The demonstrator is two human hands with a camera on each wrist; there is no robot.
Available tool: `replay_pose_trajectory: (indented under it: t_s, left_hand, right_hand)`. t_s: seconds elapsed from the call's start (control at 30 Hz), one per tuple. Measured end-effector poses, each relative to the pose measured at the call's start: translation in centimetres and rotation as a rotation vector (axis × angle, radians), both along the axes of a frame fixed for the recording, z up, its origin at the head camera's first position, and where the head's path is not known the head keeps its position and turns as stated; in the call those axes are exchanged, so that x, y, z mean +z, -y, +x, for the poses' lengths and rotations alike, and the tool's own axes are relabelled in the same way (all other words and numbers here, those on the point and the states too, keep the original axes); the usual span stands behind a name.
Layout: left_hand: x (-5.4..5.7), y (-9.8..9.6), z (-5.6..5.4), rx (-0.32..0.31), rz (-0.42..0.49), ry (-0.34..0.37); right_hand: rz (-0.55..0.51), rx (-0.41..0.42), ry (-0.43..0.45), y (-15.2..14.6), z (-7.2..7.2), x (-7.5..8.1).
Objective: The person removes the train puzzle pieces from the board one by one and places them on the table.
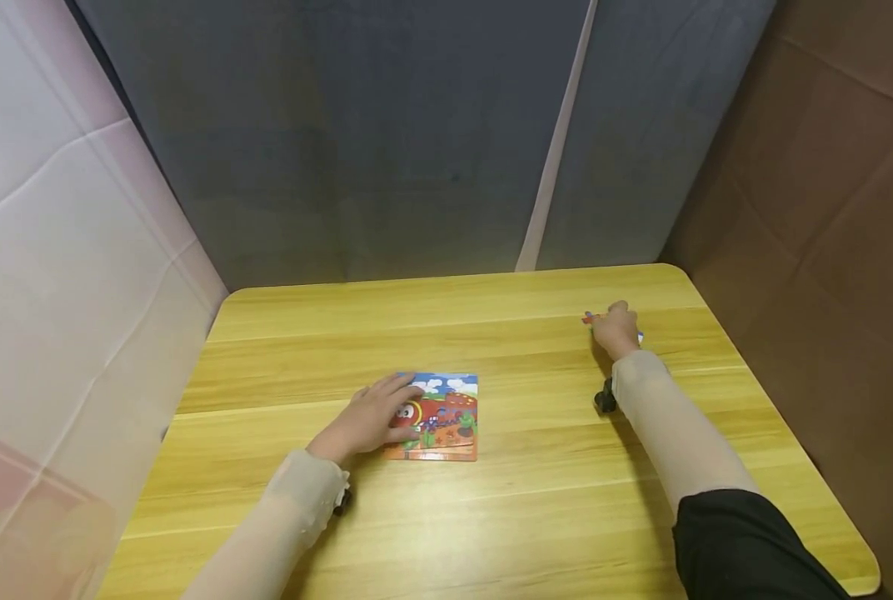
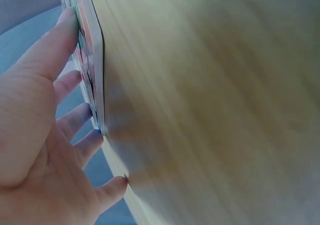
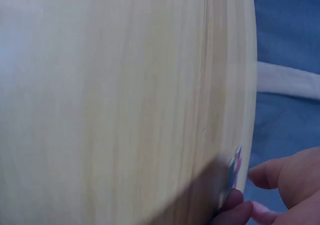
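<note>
A square picture puzzle board [image 1: 446, 456] lies left of the table's middle, showing a red cartoon figure, clouds and plants. My left hand [image 1: 371, 417] rests on its left side with fingers spread; in the left wrist view the thumb [image 2: 55, 47] and fingertips touch the board's face and edge. At the far right, my right hand [image 1: 617, 327] reaches down over small colourful puzzle pieces [image 1: 590, 317], which show on both sides of it. In the right wrist view the fingers touch a thin colourful piece [image 3: 235, 167], the thumb apart from them. The palm hides part of the pieces.
The wood-grain table [image 1: 521, 517] has rounded corners. A grey cloth [image 1: 416, 150] with a pale strip [image 1: 555, 158] hangs behind it. A white cloth [image 1: 64, 217] stands to the left and a brown one [image 1: 829, 208] to the right.
</note>
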State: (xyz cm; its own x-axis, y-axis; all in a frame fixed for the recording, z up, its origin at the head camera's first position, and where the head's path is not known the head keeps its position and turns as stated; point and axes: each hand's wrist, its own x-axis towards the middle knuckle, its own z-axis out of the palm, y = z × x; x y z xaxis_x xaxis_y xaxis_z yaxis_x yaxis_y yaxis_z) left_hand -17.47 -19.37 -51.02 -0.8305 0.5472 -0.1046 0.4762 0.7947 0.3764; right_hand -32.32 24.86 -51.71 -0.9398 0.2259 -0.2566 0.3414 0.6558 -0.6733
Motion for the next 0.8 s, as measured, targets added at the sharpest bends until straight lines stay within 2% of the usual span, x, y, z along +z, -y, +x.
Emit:
replay_pose_trajectory:
  t_s: [0.07,0.17,0.23,0.47,0.63,0.8]
  left_hand:
    - [0.0,0.0,0.0,0.000,0.000,-0.005]
    - [0.0,0.0,-0.1,0.003,-0.001,0.003]
    - [0.0,-0.1,-0.1,0.000,0.001,0.001]
    - [0.2,-0.3,-0.2,0.005,-0.002,0.008]
    - [0.1,-0.3,-0.3,0.009,-0.012,-0.006]
    - [0.2,-0.4,-0.3,0.017,-0.029,-0.007]
  right_hand:
    - [-0.014,0.010,-0.011,0.5,0.2,0.1]
    - [0.012,0.083,-0.054,2.1,1.0,0.2]
    - [0.031,0.163,-0.084,3.5,1.7,0.3]
    - [-0.115,0.494,-0.095,9.0,5.5,0.7]
    - [-0.085,0.723,-0.088,12.7,8.7,1.3]
    - [0.016,0.905,-0.077,15.5,11.3,1.5]
